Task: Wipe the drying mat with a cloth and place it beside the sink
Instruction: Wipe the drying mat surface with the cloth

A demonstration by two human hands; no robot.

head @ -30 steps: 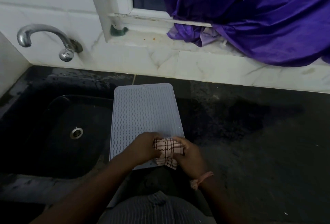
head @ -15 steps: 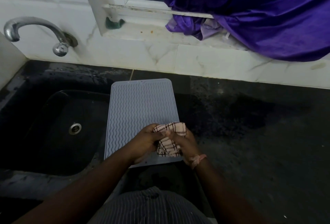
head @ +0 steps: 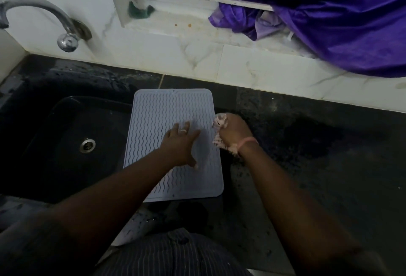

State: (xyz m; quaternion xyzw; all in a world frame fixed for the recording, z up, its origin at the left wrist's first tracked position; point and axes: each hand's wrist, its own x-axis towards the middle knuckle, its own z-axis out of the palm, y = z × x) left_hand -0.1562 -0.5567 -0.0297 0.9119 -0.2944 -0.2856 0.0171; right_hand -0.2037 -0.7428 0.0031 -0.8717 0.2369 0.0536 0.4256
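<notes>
Close by, the left hand [head: 180,144] lies flat on the grey drying mat [head: 173,144], with its fingers straight and spread out. The mat lies flat on the dark worktop [head: 307,165] — its left edge is right by the black sink [head: 66,144]. The right hand [head: 235,131] is at the mat's right edge, curled tight round a bunched checked cloth [head: 219,120]. Farther back, a metal tap [head: 44,16] sticks out of the white wall over the sink — and a purple cloth [head: 340,18] hangs over the window ledge.
</notes>
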